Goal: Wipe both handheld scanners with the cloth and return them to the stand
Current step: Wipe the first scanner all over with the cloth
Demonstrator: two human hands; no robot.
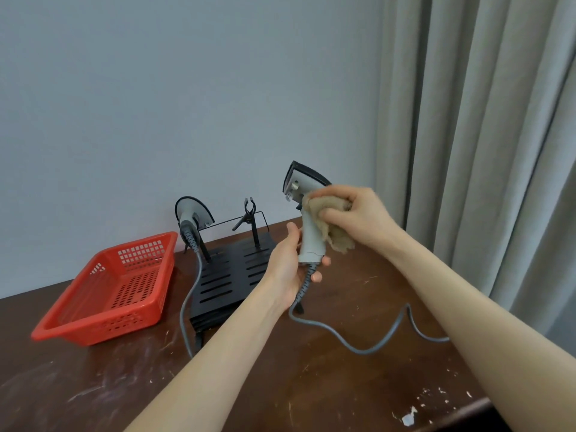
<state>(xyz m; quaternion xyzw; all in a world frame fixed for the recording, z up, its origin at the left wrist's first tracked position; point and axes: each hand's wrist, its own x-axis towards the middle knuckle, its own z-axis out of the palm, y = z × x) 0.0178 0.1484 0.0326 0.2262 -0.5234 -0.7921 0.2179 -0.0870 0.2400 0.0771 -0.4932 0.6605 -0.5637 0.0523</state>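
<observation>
we hold one scanner (307, 235) upright above the middle of the tabletop (311, 388). our left grip (285, 266) curls round the base of its handle, which leaves the head and upper handle exposed. our right grip (355, 210) pinches the bunched tan cloth (335, 235) against the upper handle, just under the head, so we judge we are wiping. its cable (358, 346) trails loose toward the right edge. the other scanner (193, 213) sits in the left cradle of the black stand (230, 275) near the far edge. the right cradle (249, 212) is vacant, likely for this one. a red basket (118, 285) lies toward the far left corner.
</observation>
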